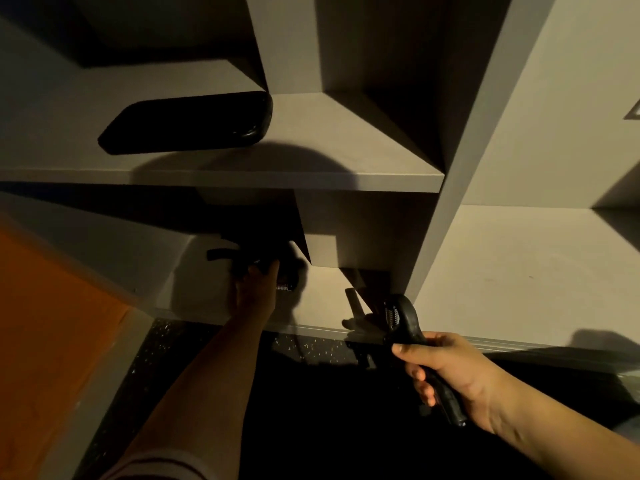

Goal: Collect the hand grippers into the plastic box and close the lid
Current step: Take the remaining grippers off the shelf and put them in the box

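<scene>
Right hand (446, 372) curls tight round a gripper (405, 317); left hand (258, 291) meets a second gripper (225, 253) just ahead (shadow hides whether its fingers grasp)

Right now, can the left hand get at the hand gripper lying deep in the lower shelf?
Probably yes: the left hand touches the hand gripper beneath the shelf board, with nothing between them; shadow hides whether its fingers have closed.

A flat case (187, 123) lies on the upper shelf (346, 168); below it, a hand gripper (225, 254) sits on the lower shelf (322, 306) (at the left hand (256, 292)), a second hand gripper (405, 317) nearer, right.
</scene>
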